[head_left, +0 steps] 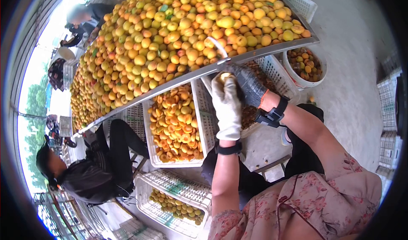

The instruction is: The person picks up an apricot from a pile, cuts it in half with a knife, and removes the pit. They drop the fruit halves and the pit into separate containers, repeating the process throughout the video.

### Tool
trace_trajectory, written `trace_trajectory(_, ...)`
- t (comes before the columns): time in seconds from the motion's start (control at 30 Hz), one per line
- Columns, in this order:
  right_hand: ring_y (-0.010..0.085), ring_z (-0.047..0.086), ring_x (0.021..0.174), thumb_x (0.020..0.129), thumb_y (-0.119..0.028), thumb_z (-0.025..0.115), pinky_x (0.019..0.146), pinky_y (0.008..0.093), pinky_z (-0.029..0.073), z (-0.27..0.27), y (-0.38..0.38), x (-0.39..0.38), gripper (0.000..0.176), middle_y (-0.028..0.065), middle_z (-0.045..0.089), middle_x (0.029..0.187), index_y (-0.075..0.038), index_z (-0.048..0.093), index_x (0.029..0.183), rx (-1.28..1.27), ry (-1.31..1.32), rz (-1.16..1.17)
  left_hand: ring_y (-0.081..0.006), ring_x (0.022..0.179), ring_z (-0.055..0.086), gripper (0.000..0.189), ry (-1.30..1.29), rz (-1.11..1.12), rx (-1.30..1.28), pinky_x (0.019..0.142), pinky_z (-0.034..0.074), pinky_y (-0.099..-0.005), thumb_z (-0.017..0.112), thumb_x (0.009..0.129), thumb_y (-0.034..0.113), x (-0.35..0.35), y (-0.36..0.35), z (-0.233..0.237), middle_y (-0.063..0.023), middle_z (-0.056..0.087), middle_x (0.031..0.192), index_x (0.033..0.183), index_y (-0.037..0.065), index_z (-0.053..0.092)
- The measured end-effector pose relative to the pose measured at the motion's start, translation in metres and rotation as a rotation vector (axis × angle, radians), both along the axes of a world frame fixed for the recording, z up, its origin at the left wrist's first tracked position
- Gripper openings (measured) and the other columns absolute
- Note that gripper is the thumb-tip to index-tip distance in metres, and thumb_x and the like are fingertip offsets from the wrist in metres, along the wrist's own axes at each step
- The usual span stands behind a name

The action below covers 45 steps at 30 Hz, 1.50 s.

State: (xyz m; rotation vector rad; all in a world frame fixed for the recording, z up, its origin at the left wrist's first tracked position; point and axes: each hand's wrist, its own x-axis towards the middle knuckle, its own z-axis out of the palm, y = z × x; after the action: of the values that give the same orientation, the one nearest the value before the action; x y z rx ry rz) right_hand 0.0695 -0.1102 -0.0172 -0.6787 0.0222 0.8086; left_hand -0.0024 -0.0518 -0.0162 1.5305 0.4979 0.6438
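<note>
My left hand (226, 106), in a white glove, is closed around what looks like an apricot (226, 76), just below the metal edge of the sorting table. Close beside it is my right hand (250, 85), in a dark grey coated glove with an orange cuff. Its fingers are bent together near the table edge, and what they grip is hidden. A white curved strip (219, 46) stands up at the rim by my hands. The table (170, 86) is heaped with whole apricots (182, 31).
A white crate (199, 125) of apricot halves (176, 129) stands below the table. Another crate (172, 178) holds greenish-yellow fruit. Behind my hands are a crate (280, 76) and a white bucket (314, 83) of fruit. A co-worker (93, 172) sits at left; another person (85, 23) is farther back.
</note>
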Motion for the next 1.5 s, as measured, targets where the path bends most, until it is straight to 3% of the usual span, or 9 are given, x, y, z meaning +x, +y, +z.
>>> trace_trajectory(0.23,0.0085,0.056,0.059,0.09,-0.025,0.062,0.049,0.0226,0.045,0.031,-0.01,0.001,0.017,-0.0006,0.062,0.073,-0.008,0.063,0.092,-0.255,-0.174,0.014,-0.0111,0.065,0.053,0.016,-0.327,0.196,-0.273,0.066,0.048,-0.0268,0.062,0.084,0.009,0.002,0.009,0.013,-0.0024,0.055,0.077,0.095,0.005,0.052)
trace_trajectory(0.43,0.0112,0.044,0.048,0.092,-0.025,0.055,0.046,0.0263,0.037,0.047,-0.027,0.022,0.017,-0.0017,0.044,0.059,-0.011,0.051,0.083,0.133,-0.252,-0.068,-0.0117,0.049,0.037,0.01,-0.138,-0.228,-0.727,0.048,0.034,-0.0259,0.048,0.083,0.013,-0.004,0.002,0.025,-0.0011,0.047,0.069,0.091,0.008,0.049)
trace_trajectory(0.5,0.0113,0.042,0.047,0.094,-0.031,0.052,0.045,0.027,0.036,0.051,-0.029,0.025,0.025,-0.0017,0.042,0.057,-0.013,0.048,0.077,0.301,-0.233,-0.103,-0.0111,0.051,0.042,0.039,-0.179,-0.348,-0.862,0.049,0.035,-0.0265,0.039,0.098,0.044,-0.003,-0.003,0.007,-0.0032,0.052,0.074,0.101,0.007,0.052)
trace_trajectory(0.73,0.0086,0.041,0.04,0.092,-0.024,0.057,0.038,0.0237,0.034,0.052,-0.023,0.02,0.02,-0.0024,0.046,0.053,-0.009,0.055,0.079,0.104,-0.301,-0.268,-0.0174,0.046,0.044,0.046,-0.198,-0.397,-0.934,0.047,0.036,-0.0301,0.035,0.096,0.054,-0.001,-0.014,-0.007,-0.0066,0.055,0.076,0.107,0.012,0.051)
trace_trajectory(1.1,0.0083,0.06,0.079,0.085,-0.009,0.068,0.071,0.0237,0.05,0.02,-0.014,0.02,0.024,-0.0002,0.065,0.084,-0.004,0.064,0.108,0.576,-0.102,-0.073,-0.0128,0.09,0.057,0.038,-0.19,-0.081,-0.779,0.073,0.049,-0.0258,0.038,0.099,0.041,0.004,-0.029,-0.015,-0.0037,0.057,0.104,0.119,0.011,0.049)
trace_trajectory(1.2,0.008,0.059,0.081,0.082,-0.009,0.072,0.075,0.0246,0.049,0.029,0.004,-0.005,0.024,-0.0006,0.066,0.089,-0.004,0.064,0.104,-0.106,-0.686,-0.53,-0.0184,0.108,0.049,0.04,-0.148,0.149,-0.158,0.099,0.037,-0.0331,0.036,0.101,0.03,0.004,-0.04,-0.027,-0.0103,0.051,0.115,0.127,0.001,0.045)
trace_trajectory(1.3,0.0085,0.059,0.084,0.081,-0.009,0.073,0.076,0.0253,0.049,0.034,0.006,-0.014,0.028,0.0002,0.066,0.091,-0.005,0.063,0.106,-0.355,-1.055,-0.726,-0.0233,0.117,0.045,0.048,-0.306,0.05,-0.456,0.105,0.032,-0.0365,0.033,0.101,0.026,0.002,-0.03,-0.038,-0.0152,0.045,0.129,0.139,-0.003,0.032)
trace_trajectory(1.4,0.0043,0.052,0.056,0.088,-0.015,0.065,0.047,0.02,0.043,0.035,-0.005,0.01,0.012,-0.0025,0.059,0.072,-0.008,0.061,0.097,0.482,-0.041,-0.176,-0.0151,0.089,0.058,0.035,-0.37,-0.328,-0.752,0.081,0.048,-0.0314,0.041,0.098,0.039,-0.005,-0.013,-0.032,-0.0012,0.058,0.103,0.121,0.015,0.05)
trace_trajectory(1.5,0.0062,0.041,0.039,0.09,-0.021,0.059,0.034,0.0215,0.032,0.032,0.0,0.012,0.011,-0.0072,0.043,0.052,-0.015,0.057,0.082,0.451,0.022,-0.135,-0.0084,0.067,0.055,0.026,-0.293,-0.317,-0.939,0.06,0.046,-0.0265,0.042,0.096,0.041,-0.003,-0.018,-0.003,0.0055,0.055,0.079,0.109,0.022,0.054)
